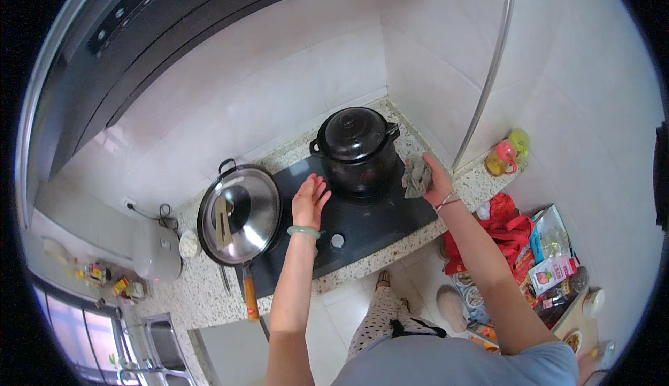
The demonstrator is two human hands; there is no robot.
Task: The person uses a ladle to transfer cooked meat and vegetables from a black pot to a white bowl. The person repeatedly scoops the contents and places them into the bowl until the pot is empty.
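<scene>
My right hand [437, 180] grips a grey cloth [416, 176] at the right side of a black lidded pot [355, 147] that stands on the black glass stove [362, 225]. My left hand [309, 200] hovers flat with fingers spread over the stove top, just left of the pot, a green bangle on its wrist. A wok with a shiny metal lid [239, 213] sits on the left burner, its orange handle [250, 299] pointing toward me.
The speckled stone counter [209, 288] holds a white rice cooker [157, 250] at left and a sink [164, 337] further left. Yellow bottles [507, 154] stand in the right corner. Red bags and packets [529, 246] lie on the floor at right.
</scene>
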